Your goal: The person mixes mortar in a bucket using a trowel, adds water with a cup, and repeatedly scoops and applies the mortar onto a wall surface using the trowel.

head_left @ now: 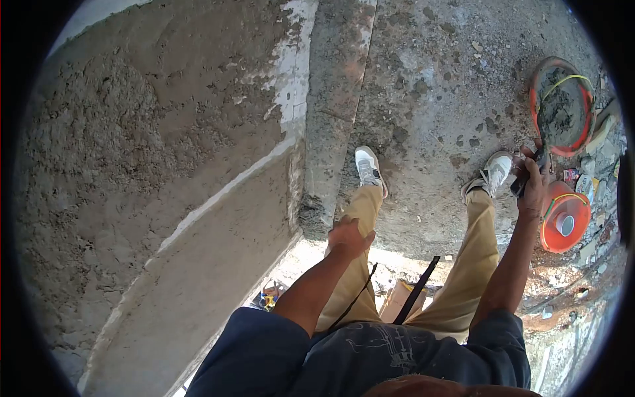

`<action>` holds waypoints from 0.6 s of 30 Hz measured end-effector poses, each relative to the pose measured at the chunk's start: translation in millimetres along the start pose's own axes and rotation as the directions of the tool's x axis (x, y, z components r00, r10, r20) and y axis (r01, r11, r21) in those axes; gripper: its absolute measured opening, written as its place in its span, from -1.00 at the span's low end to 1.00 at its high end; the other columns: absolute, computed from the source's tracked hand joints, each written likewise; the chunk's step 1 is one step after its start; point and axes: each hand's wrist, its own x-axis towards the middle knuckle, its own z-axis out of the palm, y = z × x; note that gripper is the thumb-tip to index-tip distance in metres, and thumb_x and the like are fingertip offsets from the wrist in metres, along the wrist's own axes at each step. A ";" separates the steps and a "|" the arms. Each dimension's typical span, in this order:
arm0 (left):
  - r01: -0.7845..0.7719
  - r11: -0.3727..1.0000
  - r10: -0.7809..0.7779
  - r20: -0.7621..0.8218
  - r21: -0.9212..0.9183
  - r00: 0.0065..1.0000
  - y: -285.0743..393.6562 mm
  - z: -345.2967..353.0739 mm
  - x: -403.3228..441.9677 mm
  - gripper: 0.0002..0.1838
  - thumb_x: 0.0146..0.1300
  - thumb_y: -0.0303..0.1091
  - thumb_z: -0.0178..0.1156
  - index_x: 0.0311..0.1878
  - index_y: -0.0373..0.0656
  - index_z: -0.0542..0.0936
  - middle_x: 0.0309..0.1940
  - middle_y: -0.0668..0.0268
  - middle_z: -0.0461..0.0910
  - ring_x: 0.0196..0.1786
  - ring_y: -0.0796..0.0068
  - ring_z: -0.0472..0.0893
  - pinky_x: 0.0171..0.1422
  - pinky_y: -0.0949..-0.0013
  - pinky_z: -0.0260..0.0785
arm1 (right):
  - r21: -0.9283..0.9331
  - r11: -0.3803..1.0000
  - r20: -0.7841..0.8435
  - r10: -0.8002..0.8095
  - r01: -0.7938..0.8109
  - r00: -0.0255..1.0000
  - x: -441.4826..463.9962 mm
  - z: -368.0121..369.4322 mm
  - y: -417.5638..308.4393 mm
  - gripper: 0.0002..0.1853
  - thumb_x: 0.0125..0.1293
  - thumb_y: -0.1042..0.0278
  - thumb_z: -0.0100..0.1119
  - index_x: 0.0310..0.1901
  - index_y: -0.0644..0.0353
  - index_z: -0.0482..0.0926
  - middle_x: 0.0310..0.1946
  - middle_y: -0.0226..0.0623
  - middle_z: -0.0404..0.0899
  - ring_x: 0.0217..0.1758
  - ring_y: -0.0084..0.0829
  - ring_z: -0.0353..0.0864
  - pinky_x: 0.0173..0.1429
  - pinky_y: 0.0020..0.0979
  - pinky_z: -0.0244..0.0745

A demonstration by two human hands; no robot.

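My left hand (350,235) rests on my left leg near the knee, thumb apart and nothing visible in it. On the right, my right hand (532,180) is closed around a trowel (544,135), whose thin dark blade shows nearly edge-on and points up toward a bucket of grey mortar (562,109). That bucket has an orange rim and a yellow handle. Whether the blade touches the mortar, I cannot tell. Just below the right hand stands an orange bucket (553,239) with a light round container (564,223) in it.
A wall (132,152) fills the left side, rough wet render above a pale ledge and smoother below. My shoes (368,169) stand on a stained concrete floor (430,119). Rubble and litter (585,185) lie around the buckets. Dark straps (418,289) hang before me.
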 end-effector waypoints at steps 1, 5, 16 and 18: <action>0.005 1.000 -0.006 -0.008 -0.022 1.000 -8.9 1.9 -1.1 -0.17 0.26 0.33 0.20 0.37 -0.16 0.52 0.40 0.15 0.43 0.33 0.08 0.52 0.38 0.09 0.47 | 0.039 0.999 0.014 -0.002 0.002 1.000 -19.4 32.7 3.4 -0.37 0.40 0.41 0.20 0.48 0.16 0.31 -0.03 -0.25 0.65 -0.20 -0.51 0.71 -0.22 -0.54 0.58; -0.008 0.994 0.004 -0.037 -0.109 0.999 -43.1 7.9 -7.9 -0.20 0.28 0.30 0.20 0.35 -0.16 0.53 0.40 0.16 0.42 0.37 0.10 0.48 0.38 0.08 0.46 | 0.020 0.995 -0.082 -0.092 0.094 0.992 -95.5 180.5 42.2 -0.33 0.37 0.41 0.31 0.48 0.20 0.31 -0.11 -0.21 0.66 -0.39 -0.53 0.65 -0.32 -0.55 0.51; -0.391 0.917 0.291 -0.541 -0.077 0.789 -106.0 79.0 -29.5 -0.32 0.28 0.24 0.25 0.30 -0.04 0.59 0.32 -0.05 0.45 0.36 0.05 0.49 0.36 0.09 0.42 | 0.006 0.877 0.469 -0.427 0.480 0.773 -307.9 617.2 9.9 -0.42 0.22 0.42 0.31 0.26 0.16 0.34 -0.32 0.06 0.68 -0.24 0.11 0.73 -0.09 -0.08 0.58; -0.467 0.881 0.391 -0.435 -0.078 0.811 -118.8 41.2 -41.8 -0.26 0.25 0.30 0.26 0.32 -0.05 0.58 0.32 -0.04 0.44 0.39 0.09 0.46 0.34 0.10 0.44 | -0.049 0.935 0.429 -0.297 0.350 0.853 -296.4 597.5 9.5 -0.42 0.22 0.41 0.34 0.24 0.19 0.31 -0.30 0.05 0.67 -0.20 0.15 0.73 -0.08 -0.02 0.58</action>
